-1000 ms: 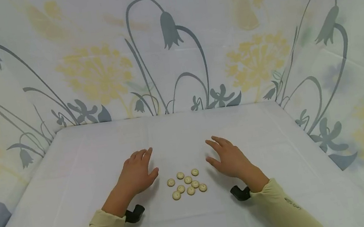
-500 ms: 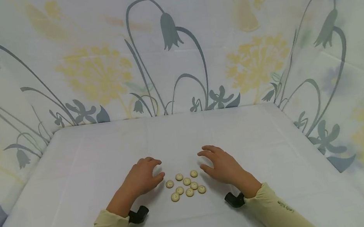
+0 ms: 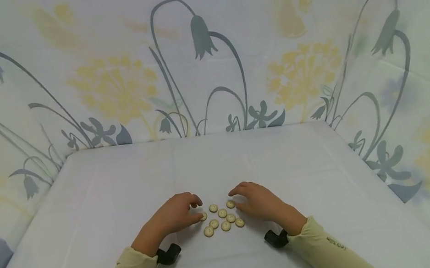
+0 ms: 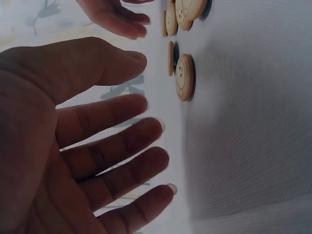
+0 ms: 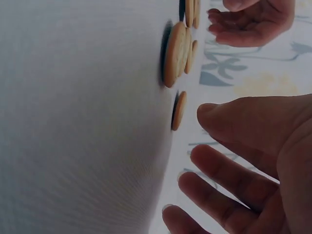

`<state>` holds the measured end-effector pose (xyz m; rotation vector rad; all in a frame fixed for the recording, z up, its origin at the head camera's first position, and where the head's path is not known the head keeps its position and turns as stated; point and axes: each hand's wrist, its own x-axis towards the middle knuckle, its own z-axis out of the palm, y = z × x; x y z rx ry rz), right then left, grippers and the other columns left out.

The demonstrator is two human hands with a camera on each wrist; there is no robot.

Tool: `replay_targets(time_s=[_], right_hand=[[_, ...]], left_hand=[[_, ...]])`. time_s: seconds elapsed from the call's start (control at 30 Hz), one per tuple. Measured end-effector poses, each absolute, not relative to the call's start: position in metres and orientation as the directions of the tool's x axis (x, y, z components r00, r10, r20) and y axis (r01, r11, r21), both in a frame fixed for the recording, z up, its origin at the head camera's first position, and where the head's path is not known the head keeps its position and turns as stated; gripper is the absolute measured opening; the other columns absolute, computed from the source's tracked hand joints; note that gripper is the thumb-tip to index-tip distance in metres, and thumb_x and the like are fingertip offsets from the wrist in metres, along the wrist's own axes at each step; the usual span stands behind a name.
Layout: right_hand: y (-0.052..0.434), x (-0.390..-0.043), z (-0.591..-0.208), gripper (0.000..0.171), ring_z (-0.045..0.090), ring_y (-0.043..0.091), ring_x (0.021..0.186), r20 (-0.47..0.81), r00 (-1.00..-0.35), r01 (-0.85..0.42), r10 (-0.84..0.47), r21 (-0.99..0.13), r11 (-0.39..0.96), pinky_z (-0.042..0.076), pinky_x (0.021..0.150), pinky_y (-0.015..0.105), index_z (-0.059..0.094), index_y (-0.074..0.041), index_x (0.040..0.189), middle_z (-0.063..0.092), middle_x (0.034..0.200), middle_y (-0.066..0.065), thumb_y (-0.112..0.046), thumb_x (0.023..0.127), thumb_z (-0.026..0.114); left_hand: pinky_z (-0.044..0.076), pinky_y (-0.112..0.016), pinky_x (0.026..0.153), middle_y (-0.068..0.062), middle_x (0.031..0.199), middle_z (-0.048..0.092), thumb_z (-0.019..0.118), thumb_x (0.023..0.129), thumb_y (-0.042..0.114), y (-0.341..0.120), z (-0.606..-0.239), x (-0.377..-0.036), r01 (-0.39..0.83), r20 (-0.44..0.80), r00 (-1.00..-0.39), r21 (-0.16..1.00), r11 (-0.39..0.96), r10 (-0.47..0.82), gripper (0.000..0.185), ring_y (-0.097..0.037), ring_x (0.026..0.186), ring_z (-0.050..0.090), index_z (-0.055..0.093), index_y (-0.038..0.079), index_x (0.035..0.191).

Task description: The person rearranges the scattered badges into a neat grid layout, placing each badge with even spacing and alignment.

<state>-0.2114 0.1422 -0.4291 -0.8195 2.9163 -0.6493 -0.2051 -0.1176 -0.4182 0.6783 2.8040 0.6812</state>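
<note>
Left hand [image 3: 175,215] & right hand [image 3: 256,201] rest palm-down w/ fingers loosely spread, holding nothing, flanking cream buttons [image 3: 222,216] clustered on white surface [image 3: 220,165]. Wrist views show fingertips [image 4: 156,124] just above cloth; head view doesn't.

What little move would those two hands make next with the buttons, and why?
Probably each hand closes its fingertips on the nearest button: the left hand and right hand flank the cluster of buttons on the white cloth, fingers relaxed, holding nothing.
</note>
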Motion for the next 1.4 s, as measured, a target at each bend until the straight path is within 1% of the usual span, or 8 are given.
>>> replay_targets(time_s=[0.17, 0.3, 0.5, 0.6, 0.73, 0.93, 1.23, 1.4], right_hand=[[0.141, -0.214, -0.433, 0.028, 0.060, 0.026, 0.114, 0.045, -0.841, -0.507, -0.539, -0.415, 0.755, 0.047, 0.097, 0.044, 0.068, -0.012, 0.117, 0.066, 0.118, 0.005, -0.014, 0.089, 0.067], [0.140, -0.219, -0.436, 0.028, 0.062, 0.024, 0.109, 0.036, -0.826, -0.529, -0.562, -0.392, 0.753, 0.048, 0.093, 0.042, 0.068, -0.011, 0.117, 0.066, 0.116, 0.004, -0.014, 0.089, 0.067], [0.136, -0.227, -0.437, 0.029, 0.061, 0.023, 0.106, 0.006, -0.824, -0.527, -0.567, -0.375, 0.762, 0.048, 0.091, 0.041, 0.070, -0.010, 0.116, 0.067, 0.113, 0.004, -0.017, 0.087, 0.069], [0.135, -0.229, -0.436, 0.029, 0.061, 0.021, 0.102, -0.012, -0.832, -0.508, -0.554, -0.381, 0.772, 0.049, 0.089, 0.039, 0.071, -0.011, 0.114, 0.066, 0.110, 0.003, -0.019, 0.086, 0.071], [0.134, -0.227, -0.434, 0.028, 0.060, 0.020, 0.097, -0.028, -0.833, -0.500, -0.553, -0.389, 0.774, 0.049, 0.085, 0.038, 0.072, -0.012, 0.112, 0.065, 0.107, 0.002, -0.020, 0.085, 0.073], [0.132, -0.225, -0.433, 0.024, 0.060, 0.022, 0.099, -0.022, -0.836, -0.499, -0.548, -0.382, 0.778, 0.049, 0.087, 0.039, 0.073, -0.012, 0.108, 0.064, 0.107, 0.003, -0.019, 0.085, 0.073], [0.131, -0.225, -0.433, 0.019, 0.060, 0.022, 0.099, -0.009, -0.835, -0.508, -0.551, -0.375, 0.775, 0.049, 0.083, 0.039, 0.074, -0.014, 0.103, 0.066, 0.106, 0.002, -0.020, 0.085, 0.072], [0.131, -0.227, -0.435, 0.020, 0.059, 0.018, 0.094, -0.019, -0.844, -0.486, -0.536, -0.397, 0.779, 0.048, 0.081, 0.038, 0.073, -0.014, 0.102, 0.066, 0.101, 0.000, -0.020, 0.083, 0.073]], left_hand=[[0.049, -0.037, 0.082, 0.000, 0.098, 0.066, 0.074, 0.083, 0.023, -0.115, -0.424, -0.211, 0.378, -0.090, -0.872, 0.499, 0.780, 0.480, 0.025, -0.017, 0.092, 0.060, 0.070, 0.010, 0.104], [0.048, -0.034, 0.079, 0.003, 0.095, 0.065, 0.076, 0.080, 0.020, -0.114, -0.431, -0.213, 0.375, -0.094, -0.868, 0.518, 0.769, 0.487, 0.024, -0.013, 0.086, 0.056, 0.071, 0.011, 0.102], [0.045, -0.029, 0.071, 0.004, 0.088, 0.061, 0.076, 0.078, 0.016, -0.111, -0.435, -0.213, 0.422, -0.056, -0.848, 0.531, 0.735, 0.528, 0.020, -0.010, 0.078, 0.051, 0.071, 0.010, 0.097], [0.045, -0.028, 0.072, 0.004, 0.088, 0.061, 0.075, 0.080, 0.015, -0.109, -0.435, -0.213, 0.443, -0.037, -0.842, 0.520, 0.730, 0.538, 0.017, -0.010, 0.078, 0.051, 0.071, 0.010, 0.096], [0.045, -0.028, 0.072, 0.004, 0.087, 0.061, 0.074, 0.082, 0.014, -0.109, -0.435, -0.213, 0.432, -0.049, -0.845, 0.526, 0.733, 0.533, 0.015, -0.009, 0.078, 0.050, 0.071, 0.011, 0.096], [0.045, -0.027, 0.072, 0.004, 0.088, 0.061, 0.074, 0.082, 0.015, -0.112, -0.436, -0.213, 0.416, -0.051, -0.849, 0.548, 0.726, 0.526, 0.015, -0.009, 0.078, 0.051, 0.071, 0.010, 0.096], [0.045, -0.027, 0.071, 0.004, 0.087, 0.061, 0.072, 0.082, 0.013, -0.116, -0.436, -0.213, 0.428, -0.036, -0.844, 0.557, 0.712, 0.535, 0.015, -0.009, 0.077, 0.051, 0.071, 0.010, 0.097], [0.044, -0.026, 0.069, 0.004, 0.083, 0.059, 0.072, 0.082, 0.012, -0.117, -0.438, -0.212, 0.427, -0.024, -0.847, 0.563, 0.707, 0.531, 0.013, -0.009, 0.075, 0.050, 0.071, 0.011, 0.095]])
